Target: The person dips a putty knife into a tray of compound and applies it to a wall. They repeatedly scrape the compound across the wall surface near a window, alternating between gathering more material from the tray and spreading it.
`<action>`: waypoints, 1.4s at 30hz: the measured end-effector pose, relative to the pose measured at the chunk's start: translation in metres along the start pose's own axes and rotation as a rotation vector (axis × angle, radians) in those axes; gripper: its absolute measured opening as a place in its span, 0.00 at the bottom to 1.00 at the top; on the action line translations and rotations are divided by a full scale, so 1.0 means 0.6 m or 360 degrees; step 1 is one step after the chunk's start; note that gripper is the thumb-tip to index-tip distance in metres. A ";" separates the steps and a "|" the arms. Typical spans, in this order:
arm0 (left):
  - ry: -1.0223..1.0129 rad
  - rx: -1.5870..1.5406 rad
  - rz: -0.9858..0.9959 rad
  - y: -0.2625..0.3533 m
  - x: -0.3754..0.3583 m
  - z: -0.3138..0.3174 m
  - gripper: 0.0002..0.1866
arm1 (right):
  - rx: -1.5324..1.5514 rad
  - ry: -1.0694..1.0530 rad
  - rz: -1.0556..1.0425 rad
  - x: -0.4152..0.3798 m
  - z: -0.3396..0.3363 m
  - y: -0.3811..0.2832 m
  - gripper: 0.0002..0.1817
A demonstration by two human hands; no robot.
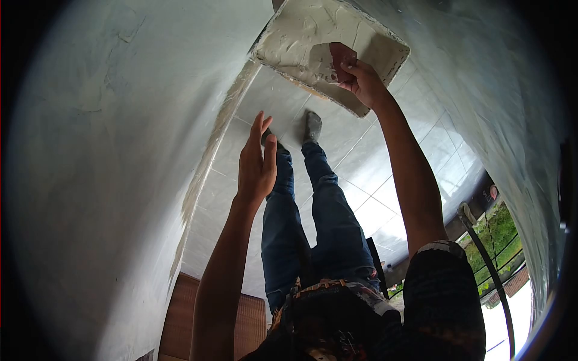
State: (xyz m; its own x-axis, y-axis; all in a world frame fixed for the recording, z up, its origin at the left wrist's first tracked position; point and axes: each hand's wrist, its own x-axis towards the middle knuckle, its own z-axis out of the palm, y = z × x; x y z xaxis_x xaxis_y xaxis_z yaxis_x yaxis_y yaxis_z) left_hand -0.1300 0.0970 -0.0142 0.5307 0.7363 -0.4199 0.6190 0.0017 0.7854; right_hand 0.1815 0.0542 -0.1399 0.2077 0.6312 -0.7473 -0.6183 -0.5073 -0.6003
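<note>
My right hand (364,83) grips a flat reddish-brown scraper (341,55) between thumb and fingers. The scraper's lower part overlaps pale, wet-looking putty (304,33) in a shallow rectangular tray (385,60). Dried smears coat the tray's edges, and tool marks run through the putty. Nothing is in my left hand (259,165), which hovers over the floor short of the tray, fingers stretched out and thumb apart.
A smooth grey-white wall (126,150) rises on the left, its bottom edge rough. Light tiles (355,156) cover the floor under my feet. Translucent sheeting (481,78) hangs on the right. A brown ribbed panel (250,316) lies at lower left; a dark hose (490,265) hangs at lower right.
</note>
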 end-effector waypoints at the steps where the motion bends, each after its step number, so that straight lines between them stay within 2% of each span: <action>1: 0.0006 0.0007 0.0012 0.005 0.000 -0.003 0.36 | 0.0004 -0.0005 -0.0014 -0.007 0.002 -0.001 0.17; 7: 0.0047 0.0033 0.0103 0.067 -0.007 -0.034 0.33 | 0.0444 -0.0050 -0.0063 -0.091 0.040 -0.033 0.18; 10: 0.0065 0.0188 0.0259 0.105 -0.017 -0.056 0.31 | 0.0813 -0.0266 -0.0102 -0.140 0.059 -0.046 0.17; 13: 0.0103 0.0187 0.0375 0.153 -0.032 -0.086 0.29 | 0.1040 -0.0477 -0.0258 -0.196 0.089 -0.070 0.12; 16: 0.0163 0.0152 0.0461 0.204 -0.051 -0.120 0.29 | 0.1179 -0.0514 -0.0355 -0.273 0.142 -0.121 0.10; 19: 0.0253 0.0159 0.0562 0.263 -0.074 -0.153 0.29 | 0.1249 -0.0748 -0.0443 -0.327 0.178 -0.164 0.11; 23: 0.0412 0.0210 0.0763 0.347 -0.115 -0.205 0.29 | 0.1150 -0.1013 -0.0566 -0.421 0.230 -0.237 0.12; 27: 0.0560 0.0250 0.1001 0.429 -0.178 -0.272 0.29 | 0.0940 -0.0993 -0.0795 -0.523 0.302 -0.294 0.12; 29: 0.0682 0.0281 0.1202 0.464 -0.220 -0.302 0.29 | 0.0847 -0.0851 -0.0948 -0.579 0.338 -0.306 0.12; 31: 0.0726 0.0291 0.1345 0.500 -0.289 -0.327 0.29 | 0.0850 -0.0943 -0.1056 -0.650 0.365 -0.303 0.13; 37: 0.1006 0.0507 0.1776 0.516 -0.452 -0.452 0.29 | 0.0752 -0.1225 -0.1280 -0.779 0.491 -0.274 0.13; 42: 0.1279 0.0610 0.1971 0.494 -0.619 -0.553 0.29 | 0.0623 -0.1359 -0.1326 -0.913 0.605 -0.212 0.13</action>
State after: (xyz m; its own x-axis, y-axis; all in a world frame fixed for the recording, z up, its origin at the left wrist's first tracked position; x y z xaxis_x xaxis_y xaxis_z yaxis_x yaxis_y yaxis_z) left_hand -0.3359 0.0487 0.5256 0.4446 0.3039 0.8426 0.2108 -0.9498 0.2314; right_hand -0.1290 -0.0140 0.4490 0.1769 0.9280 0.3280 -0.7490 0.3431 -0.5668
